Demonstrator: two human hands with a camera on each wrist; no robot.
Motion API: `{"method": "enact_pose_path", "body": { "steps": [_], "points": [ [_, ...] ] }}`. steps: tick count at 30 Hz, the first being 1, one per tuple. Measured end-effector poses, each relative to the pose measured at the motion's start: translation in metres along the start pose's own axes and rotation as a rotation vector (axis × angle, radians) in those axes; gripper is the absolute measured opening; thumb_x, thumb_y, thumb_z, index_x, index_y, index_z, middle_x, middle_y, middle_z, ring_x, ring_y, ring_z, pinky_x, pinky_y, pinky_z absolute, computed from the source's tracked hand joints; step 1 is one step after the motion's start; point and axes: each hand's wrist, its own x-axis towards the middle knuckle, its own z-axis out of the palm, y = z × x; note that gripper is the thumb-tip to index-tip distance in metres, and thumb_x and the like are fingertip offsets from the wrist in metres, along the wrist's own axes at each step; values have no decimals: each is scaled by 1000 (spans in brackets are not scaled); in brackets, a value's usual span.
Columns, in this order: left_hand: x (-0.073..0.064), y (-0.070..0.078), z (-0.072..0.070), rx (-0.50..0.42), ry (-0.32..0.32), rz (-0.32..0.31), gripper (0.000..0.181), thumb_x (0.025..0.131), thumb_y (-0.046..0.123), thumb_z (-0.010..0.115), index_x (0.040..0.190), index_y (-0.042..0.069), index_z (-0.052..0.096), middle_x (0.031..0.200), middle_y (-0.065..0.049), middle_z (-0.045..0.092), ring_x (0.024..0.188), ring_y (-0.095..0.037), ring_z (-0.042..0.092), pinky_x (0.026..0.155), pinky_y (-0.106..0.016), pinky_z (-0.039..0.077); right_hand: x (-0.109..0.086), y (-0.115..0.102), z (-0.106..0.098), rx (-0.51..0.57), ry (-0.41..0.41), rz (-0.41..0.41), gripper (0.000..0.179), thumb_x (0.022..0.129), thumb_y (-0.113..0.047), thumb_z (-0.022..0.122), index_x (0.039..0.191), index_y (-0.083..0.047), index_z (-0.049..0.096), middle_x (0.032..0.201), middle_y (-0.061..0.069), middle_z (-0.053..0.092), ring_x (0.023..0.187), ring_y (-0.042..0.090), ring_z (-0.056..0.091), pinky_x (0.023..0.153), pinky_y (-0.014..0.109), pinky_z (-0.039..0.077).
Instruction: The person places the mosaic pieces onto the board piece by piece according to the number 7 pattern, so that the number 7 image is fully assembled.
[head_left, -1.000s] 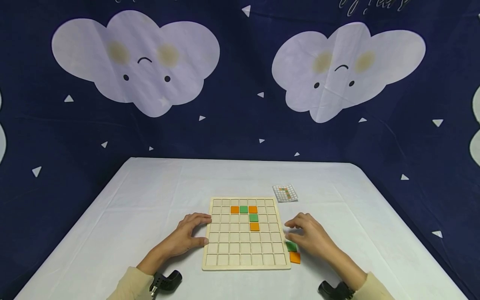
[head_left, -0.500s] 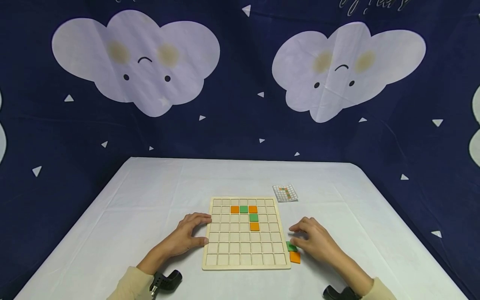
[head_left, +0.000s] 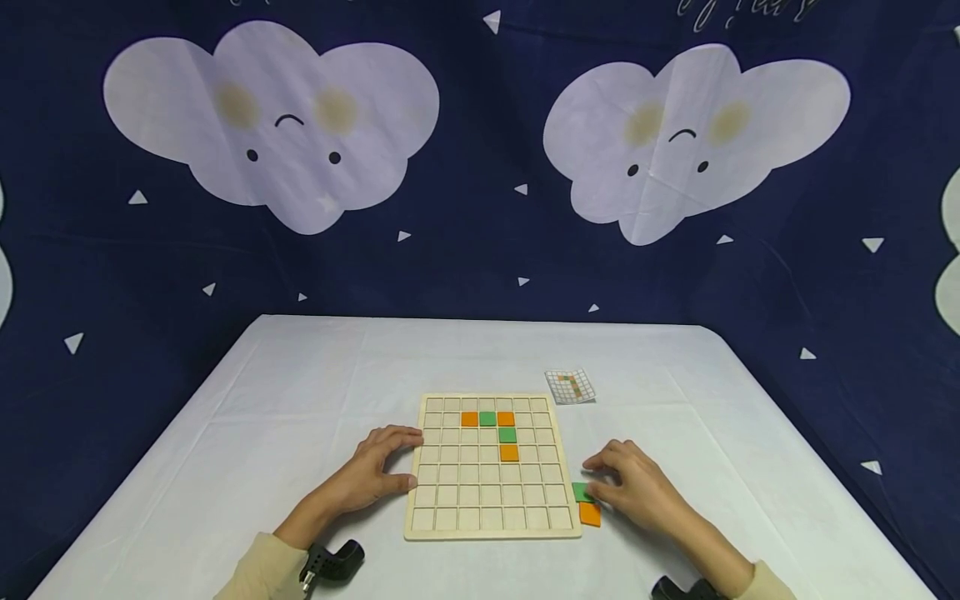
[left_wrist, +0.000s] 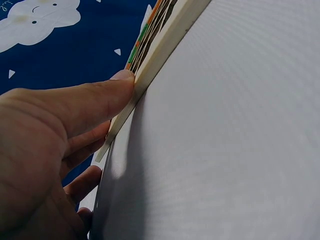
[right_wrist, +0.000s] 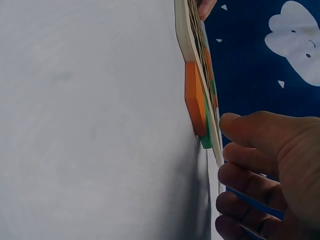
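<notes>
A wooden grid board (head_left: pixel 468 498) lies on the table, with orange and green square tiles set in an angled line in its upper half. My left hand (head_left: pixel 367 473) rests against the board's left edge; in the left wrist view its thumb (left_wrist: pixel 102 100) touches the rim. To the right of the board, a loose green tile (head_left: pixel 580 492) and a loose orange tile (head_left: pixel 590 515) lie by its lower edge. My right hand (head_left: pixel 636 485) hovers beside them with loosely bent fingers and nothing between them, the thumb overlapping the green tile's corner in the head view.
A small printed card (head_left: pixel 570 387) showing a coloured grid pattern lies beyond the board's upper right corner. White cloth (head_left: pixel 315 367) covers the table. Behind it hangs a dark blue curtain (head_left: pixel 480 275) with clouds and triangles.
My right hand has drawn back a little to the right and toward me, away from the board's edge. The left hand, board and tiles stay where they were.
</notes>
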Motion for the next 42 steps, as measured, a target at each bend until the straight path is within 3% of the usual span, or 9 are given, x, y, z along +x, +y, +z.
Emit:
{"method": "enact_pose_path", "body": {
  "steps": [17,27,32,34,39,42],
  "points": [
    [1,-1,0,-1,-3,-17,53,75,23,76,123,11,58,138,-5,49,133,-33,34,109,-59,17,-2,4,4,-33,-6,-60,18,75,-25,77,91,-25,70,89,-20,57,84,0,45,78,24,46],
    [0,0,-1,-16,-11,7,53,76,23,76,124,8,57,138,-8,48,132,-35,34,107,-59,17,6,4,7,-18,18,-26,17,74,-22,77,89,-24,70,87,-18,57,83,2,46,76,24,44],
    [0,1,0,-18,-12,0,54,76,23,76,124,8,57,138,-8,48,133,-35,33,107,-59,17,9,4,6,-4,27,-41,17,74,-19,77,89,-22,70,87,-16,59,84,4,49,96,38,44],
    [0,1,0,-18,-11,0,54,76,23,76,124,8,57,138,-8,48,133,-35,33,107,-60,17,10,4,6,-3,20,-42,17,74,-20,77,89,-22,70,87,-16,59,85,4,49,97,40,44],
    [0,1,0,-10,-12,2,54,76,23,76,124,8,57,138,-8,48,133,-35,34,107,-60,17,9,5,4,-21,2,-43,20,72,-24,79,91,-24,71,89,-17,58,86,3,46,80,29,45],
    [0,1,0,-3,-12,2,54,76,23,76,124,8,57,138,-7,49,132,-34,34,107,-59,18,8,6,4,-36,-13,-43,22,71,-26,79,91,-25,71,90,-18,56,87,2,45,80,27,45]
  ]
}}
